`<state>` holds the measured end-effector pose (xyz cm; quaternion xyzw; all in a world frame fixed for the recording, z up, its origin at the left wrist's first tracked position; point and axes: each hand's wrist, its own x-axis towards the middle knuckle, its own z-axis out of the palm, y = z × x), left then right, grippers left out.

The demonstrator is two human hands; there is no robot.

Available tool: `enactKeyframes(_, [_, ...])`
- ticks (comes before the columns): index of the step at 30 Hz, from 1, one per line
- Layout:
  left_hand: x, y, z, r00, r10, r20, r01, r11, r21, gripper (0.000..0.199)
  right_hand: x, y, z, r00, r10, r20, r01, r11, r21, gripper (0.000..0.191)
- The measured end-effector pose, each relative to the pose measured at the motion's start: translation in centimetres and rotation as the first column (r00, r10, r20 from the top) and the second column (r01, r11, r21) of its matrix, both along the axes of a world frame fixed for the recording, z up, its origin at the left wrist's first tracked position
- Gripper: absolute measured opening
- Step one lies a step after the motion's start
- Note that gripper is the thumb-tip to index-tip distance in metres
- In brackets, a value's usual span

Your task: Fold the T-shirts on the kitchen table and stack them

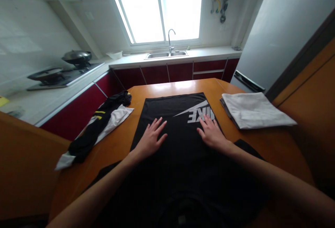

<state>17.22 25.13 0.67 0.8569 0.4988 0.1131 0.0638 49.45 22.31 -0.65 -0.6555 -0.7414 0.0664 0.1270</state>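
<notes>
On the wooden bench (170, 88), a black shirt (178, 158) lies spread under my left grip (151, 139) and my right grip (211, 135), both released and laid flat. Uneven pressure or dragging could wrinkle it or pull the hem (174, 97) askew. The bench surface is glossy; beyond it are a sink (158, 55), window (180, 8) and refrigerator (267, 29).

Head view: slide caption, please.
Left hand and right hand rest on a black shirt spread across a wooden table.
</notes>
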Motion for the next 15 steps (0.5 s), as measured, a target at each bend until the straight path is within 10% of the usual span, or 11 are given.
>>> enactKeyframes(6, [-4.6,-11.8,-1.6,0.996,0.054,-0.074,-0.059,0.996,-0.066,0.063,2.7,-12.4,-2.2,0.995,0.103,0.013,-0.103,0.992,0.072,0.061])
enactKeyframes(15, [-5.6,-16.4,-1.6,0.993,0.096,-0.074,-0.095,0.995,0.008,0.06,5.6,-16.8,-3.4,0.997,0.072,-0.012,-0.07,0.987,0.143,0.061])
